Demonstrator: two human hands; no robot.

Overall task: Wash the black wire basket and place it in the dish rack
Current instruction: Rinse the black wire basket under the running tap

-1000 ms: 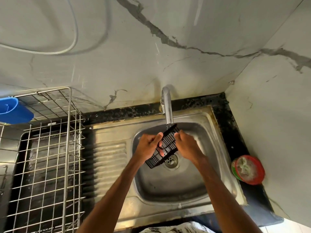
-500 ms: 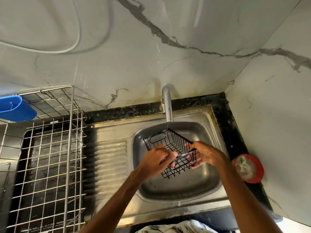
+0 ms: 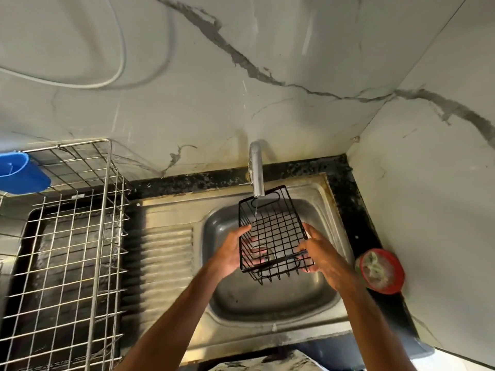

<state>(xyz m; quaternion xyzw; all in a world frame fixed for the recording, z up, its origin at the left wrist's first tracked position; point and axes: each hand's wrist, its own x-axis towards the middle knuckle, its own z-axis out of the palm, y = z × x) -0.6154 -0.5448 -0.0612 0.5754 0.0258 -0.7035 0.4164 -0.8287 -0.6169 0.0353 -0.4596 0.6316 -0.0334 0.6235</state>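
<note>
The black wire basket (image 3: 273,231) had been turned lengthways and lifted since a moment before, so its far end was held right under the tap (image 3: 257,172), over the sink (image 3: 267,303). It was gripped at its sides by the left hand (image 3: 231,253) and right hand (image 3: 324,255), fingers seemingly curled underneath. Rinsing was judged unfinished, dish rack (image 3: 67,250) not yet used.

Tap (image 3: 256,170) is trickling into the sink (image 3: 171,210), red tub (image 3: 380,271) is sitting beside it, blue cup (image 3: 21,174) is hanging far left.
</note>
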